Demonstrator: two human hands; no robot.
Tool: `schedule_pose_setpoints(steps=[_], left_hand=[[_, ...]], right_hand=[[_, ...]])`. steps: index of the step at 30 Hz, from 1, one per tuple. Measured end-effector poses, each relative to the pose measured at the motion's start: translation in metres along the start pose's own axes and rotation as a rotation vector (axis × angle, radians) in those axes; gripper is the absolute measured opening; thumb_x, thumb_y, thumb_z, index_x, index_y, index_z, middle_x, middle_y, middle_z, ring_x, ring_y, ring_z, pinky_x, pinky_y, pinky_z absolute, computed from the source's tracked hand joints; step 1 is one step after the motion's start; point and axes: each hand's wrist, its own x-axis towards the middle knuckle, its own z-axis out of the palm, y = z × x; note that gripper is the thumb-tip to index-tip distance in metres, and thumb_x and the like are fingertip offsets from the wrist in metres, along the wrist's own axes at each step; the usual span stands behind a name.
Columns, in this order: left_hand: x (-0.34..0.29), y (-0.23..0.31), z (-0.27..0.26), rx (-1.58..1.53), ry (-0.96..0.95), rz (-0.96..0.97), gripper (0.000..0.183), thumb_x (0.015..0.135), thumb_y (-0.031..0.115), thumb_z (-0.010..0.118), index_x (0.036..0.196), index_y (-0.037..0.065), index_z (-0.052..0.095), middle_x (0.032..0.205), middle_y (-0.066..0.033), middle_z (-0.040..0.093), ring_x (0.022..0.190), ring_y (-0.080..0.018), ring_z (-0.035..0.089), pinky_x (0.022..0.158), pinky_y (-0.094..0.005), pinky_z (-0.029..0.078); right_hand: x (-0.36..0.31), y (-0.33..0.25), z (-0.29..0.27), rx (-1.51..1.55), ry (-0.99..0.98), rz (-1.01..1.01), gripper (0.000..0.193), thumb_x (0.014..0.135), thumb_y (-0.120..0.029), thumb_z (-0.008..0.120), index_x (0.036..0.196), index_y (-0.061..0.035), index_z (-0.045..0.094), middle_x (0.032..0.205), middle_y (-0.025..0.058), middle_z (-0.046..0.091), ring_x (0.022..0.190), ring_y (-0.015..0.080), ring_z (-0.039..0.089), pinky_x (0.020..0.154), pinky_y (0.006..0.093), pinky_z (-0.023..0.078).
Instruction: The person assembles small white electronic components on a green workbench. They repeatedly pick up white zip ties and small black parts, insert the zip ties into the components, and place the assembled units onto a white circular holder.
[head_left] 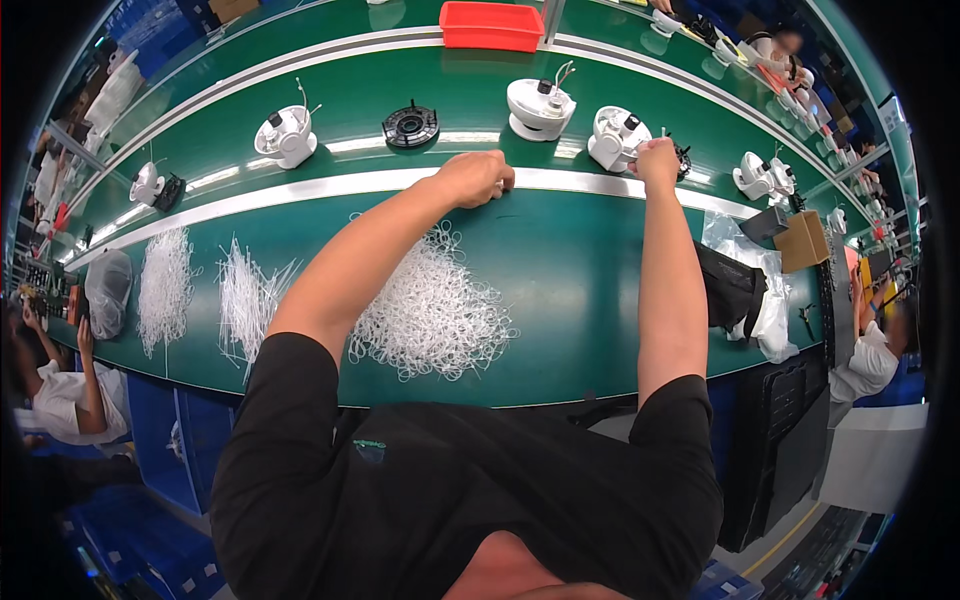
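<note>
My left hand (475,180) is closed, its fingers curled down at the white rail along the bench. Whatever they grip, if anything, is hidden; a small white bit shows by the fingertips. Farther right, my right hand (657,162) is closed in a pinch at the right side of a white rounded housing (608,138) with a black knob. A dark round part (684,162) peeks out behind that hand. Below my left forearm lies a big heap of looped white cable ties (435,315).
More white housings with wires (285,138) (540,108) and a black ribbed disc (410,127) stand beyond the rail. Straight ties (245,300) and another looped pile (165,285) lie left. A black bag (728,288) and a cardboard box (803,242) are right; a red tray (490,27) sits at the back.
</note>
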Motion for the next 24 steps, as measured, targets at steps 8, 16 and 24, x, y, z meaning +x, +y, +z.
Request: schedule_pose_setpoints(steps=[8,16,24], left_hand=[[-0.004,0.003,-0.002,0.185,-0.052,0.050,0.008,0.089,0.005,0.059,0.095,0.008,0.062,0.105,-0.0104,0.062,0.103,-0.0304,0.062,0.086,-0.0439,0.049],[-0.033,-0.007,-0.006,-0.142,0.150,0.012,0.010,0.092,0.007,0.058,0.102,0.006,0.060,0.092,-0.0100,0.064,0.088,-0.0257,0.062,0.077,-0.0374,0.051],[-0.111,-0.042,-0.052,-1.085,0.252,-0.211,0.014,0.097,0.013,0.064,0.101,0.001,0.065,0.090,-0.0047,0.069,0.071,-0.0084,0.061,0.062,-0.0233,0.053]], right_hand=[[-0.054,0.020,0.018,-0.053,0.502,-0.277,0.067,0.090,-0.027,0.071,0.140,0.0050,0.040,0.124,0.0252,0.063,0.114,0.0406,0.063,0.096,0.0467,0.049],[-0.152,0.032,0.060,0.134,0.193,-0.594,0.037,0.091,-0.010,0.068,0.125,0.0001,0.059,0.111,0.0153,0.068,0.080,0.0210,0.067,0.075,0.0334,0.054],[-0.164,0.053,0.096,0.008,0.100,-0.648,0.022,0.087,-0.010,0.071,0.109,-0.0057,0.067,0.098,0.0090,0.068,0.076,0.0206,0.065,0.075,0.0348,0.054]])
